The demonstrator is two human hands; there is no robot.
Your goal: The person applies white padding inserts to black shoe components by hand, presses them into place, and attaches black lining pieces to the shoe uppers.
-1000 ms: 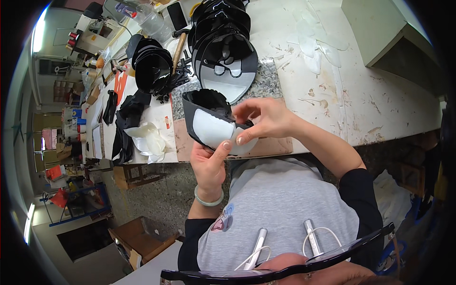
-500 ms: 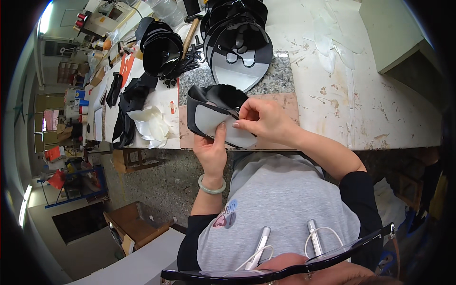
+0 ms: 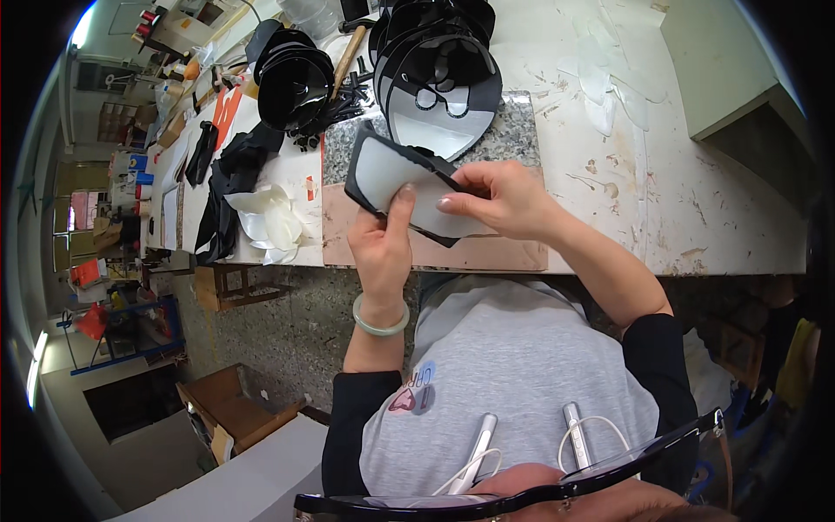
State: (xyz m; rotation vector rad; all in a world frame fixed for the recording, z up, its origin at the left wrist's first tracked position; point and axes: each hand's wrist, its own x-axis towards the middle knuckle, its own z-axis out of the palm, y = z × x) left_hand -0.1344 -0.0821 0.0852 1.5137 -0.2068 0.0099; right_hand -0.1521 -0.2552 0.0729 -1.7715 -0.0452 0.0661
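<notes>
A black-edged piece with a white stiff panel (image 3: pixel 380 172) is between my hands above the table's front edge. My left hand (image 3: pixel 381 250) grips its lower edge, the thumb lying on the white face and the fingers behind. My right hand (image 3: pixel 509 202) pinches its right edge between thumb and fingers. The far side of the piece and some fingertips are hidden. Just beyond it, a stack of curved black pieces (image 3: pixel 444 65) with a whitish lining leans over a speckled stone slab (image 3: pixel 519 130).
Another stack of glossy black pieces (image 3: pixel 296 100) stands at the back left, beside a wooden-handled hammer (image 3: pixel 350 59) and small black strips (image 3: pixel 344 113). White translucent petal-like pieces (image 3: pixel 271 224) and black material (image 3: pixel 228 196) lie at left. A pale box-like cabinet (image 3: pixel 731 70) stands at right.
The held piece has moved up and turned flatter, so its white face shows more and its curved inside less. Both hands have risen slightly with it, keeping their grip.
</notes>
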